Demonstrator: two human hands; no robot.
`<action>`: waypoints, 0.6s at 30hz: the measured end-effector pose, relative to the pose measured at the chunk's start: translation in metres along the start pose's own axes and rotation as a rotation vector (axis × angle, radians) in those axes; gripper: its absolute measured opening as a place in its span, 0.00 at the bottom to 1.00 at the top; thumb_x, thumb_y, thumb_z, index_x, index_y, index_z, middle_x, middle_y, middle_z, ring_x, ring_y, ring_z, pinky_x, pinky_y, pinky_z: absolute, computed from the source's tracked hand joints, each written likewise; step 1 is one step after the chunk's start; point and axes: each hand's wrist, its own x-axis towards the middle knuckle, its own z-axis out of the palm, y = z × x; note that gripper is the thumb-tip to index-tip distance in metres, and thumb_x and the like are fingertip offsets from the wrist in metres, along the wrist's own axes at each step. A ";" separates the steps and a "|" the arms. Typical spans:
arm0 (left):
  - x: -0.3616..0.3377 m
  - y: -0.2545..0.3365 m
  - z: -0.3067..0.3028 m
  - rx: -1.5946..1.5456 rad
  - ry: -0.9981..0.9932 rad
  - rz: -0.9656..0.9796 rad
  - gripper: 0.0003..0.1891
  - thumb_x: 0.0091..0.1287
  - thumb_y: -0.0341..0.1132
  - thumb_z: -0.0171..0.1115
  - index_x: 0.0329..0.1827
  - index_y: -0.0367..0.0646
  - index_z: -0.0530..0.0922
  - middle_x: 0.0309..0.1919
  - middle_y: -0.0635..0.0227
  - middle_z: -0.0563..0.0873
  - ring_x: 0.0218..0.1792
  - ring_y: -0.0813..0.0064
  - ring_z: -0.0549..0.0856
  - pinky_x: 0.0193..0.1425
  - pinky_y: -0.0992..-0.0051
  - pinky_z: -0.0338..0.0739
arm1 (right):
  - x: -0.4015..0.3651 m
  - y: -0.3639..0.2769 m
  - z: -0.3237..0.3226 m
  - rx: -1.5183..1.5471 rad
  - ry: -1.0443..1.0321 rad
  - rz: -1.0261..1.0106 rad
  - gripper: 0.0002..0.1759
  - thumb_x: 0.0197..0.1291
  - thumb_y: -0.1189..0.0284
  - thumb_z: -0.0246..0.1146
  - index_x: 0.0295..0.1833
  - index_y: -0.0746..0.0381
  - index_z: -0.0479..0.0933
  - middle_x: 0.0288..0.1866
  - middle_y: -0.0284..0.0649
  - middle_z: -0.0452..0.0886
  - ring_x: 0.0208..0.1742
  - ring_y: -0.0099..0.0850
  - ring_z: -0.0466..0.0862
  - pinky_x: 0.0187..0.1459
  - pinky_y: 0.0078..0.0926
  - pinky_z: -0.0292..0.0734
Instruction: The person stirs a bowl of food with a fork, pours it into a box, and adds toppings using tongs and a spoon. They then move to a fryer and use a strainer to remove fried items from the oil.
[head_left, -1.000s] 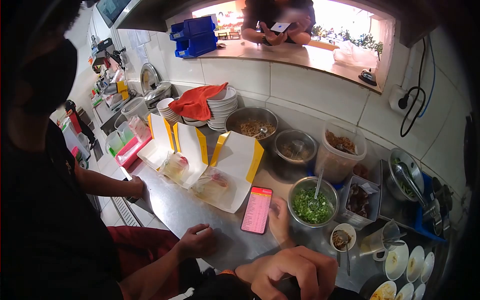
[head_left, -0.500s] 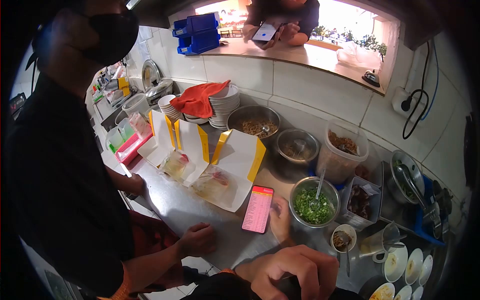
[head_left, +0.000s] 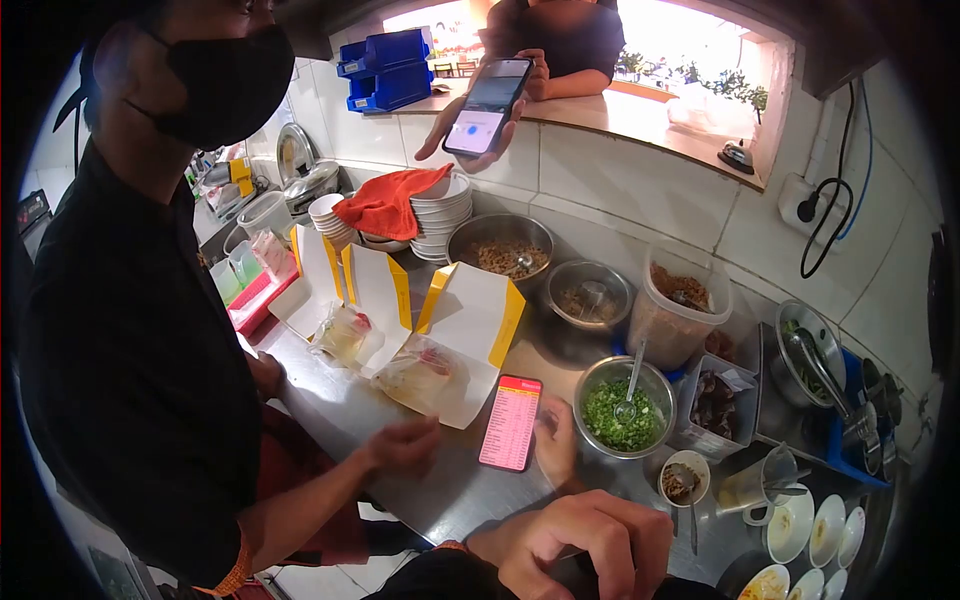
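The right hand (head_left: pixel 556 440) lies flat on the steel counter (head_left: pixel 345 405), fingers straight and together, its inner edge touching the right side of a smartphone (head_left: pixel 511 422) that lies face up showing a red-topped list. Just right of this hand stands a steel bowl of chopped green onions (head_left: pixel 625 412) with a spoon in it, and a small sauce bowl (head_left: pixel 684 478) sits below that. The left hand (head_left: pixel 585 540) is nearer the body, below the right wrist, knuckles up and fingers bent and spread; I cannot tell whether it grips anything. Left of the smartphone a co-worker's hand (head_left: pixel 403 443) hovers loosely curled by an open white-and-yellow takeaway box (head_left: pixel 470 325) holding a bagged portion of food (head_left: pixel 420 372). Far beyond, a person at the hatch holds out another phone (head_left: pixel 487 105)
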 end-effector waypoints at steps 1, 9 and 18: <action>0.000 0.000 0.000 -0.010 0.004 0.005 0.10 0.58 0.37 0.65 0.33 0.39 0.78 0.30 0.59 0.80 0.27 0.69 0.77 0.31 0.74 0.68 | 0.000 0.000 0.000 0.008 0.005 -0.003 0.21 0.53 0.86 0.53 0.55 0.65 0.66 0.55 0.42 0.72 0.59 0.32 0.71 0.62 0.31 0.64; 0.005 0.012 0.003 -0.040 0.022 -0.095 0.10 0.58 0.38 0.65 0.34 0.39 0.79 0.30 0.60 0.80 0.28 0.70 0.77 0.32 0.75 0.66 | 0.000 -0.003 0.001 -0.018 0.024 -0.022 0.20 0.53 0.85 0.55 0.54 0.65 0.67 0.55 0.43 0.73 0.58 0.32 0.72 0.61 0.30 0.64; 0.001 0.009 -0.003 -0.033 -0.015 -0.058 0.11 0.59 0.39 0.64 0.33 0.39 0.78 0.31 0.60 0.80 0.28 0.70 0.77 0.33 0.74 0.66 | 0.000 0.002 0.001 0.007 0.028 -0.033 0.19 0.54 0.78 0.60 0.53 0.63 0.68 0.58 0.45 0.72 0.57 0.39 0.74 0.56 0.34 0.69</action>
